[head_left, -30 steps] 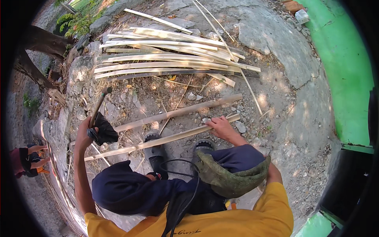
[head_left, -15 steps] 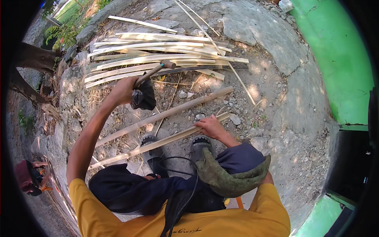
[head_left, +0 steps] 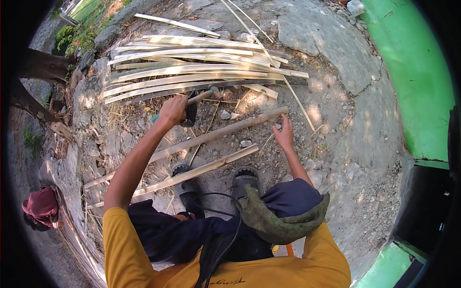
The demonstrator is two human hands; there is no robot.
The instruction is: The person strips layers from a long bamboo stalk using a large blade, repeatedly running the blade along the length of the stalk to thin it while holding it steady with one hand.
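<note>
My left hand (head_left: pixel 173 110) is closed around a hammer (head_left: pixel 199 97), its head pointing right, above the near edge of the strip pile. A dark, limp piece (head_left: pixel 190 115) hangs beside that hand; I cannot make out what it is. My right hand (head_left: pixel 285 133) has its fingers apart at the right end of a long bamboo pole (head_left: pixel 211 137), whether touching it I cannot tell. Nearer me lies a split bamboo strip (head_left: pixel 216 164), sloping across in front of my boots, with neither hand on it.
Several pale bamboo strips (head_left: pixel 192 69) are piled beyond my hands. Loose stones and broken concrete (head_left: pixel 341 62) cover the ground. A green wall (head_left: pixel 408 72) stands at the right, tree trunks (head_left: pixel 45 67) at the left. A person in a maroon top (head_left: pixel 42 206) is at lower left.
My right hand has let go of the split strip and moved up and right to the pole's end. The strip has shifted left. My left hand has lowered and moved right with the hammer.
</note>
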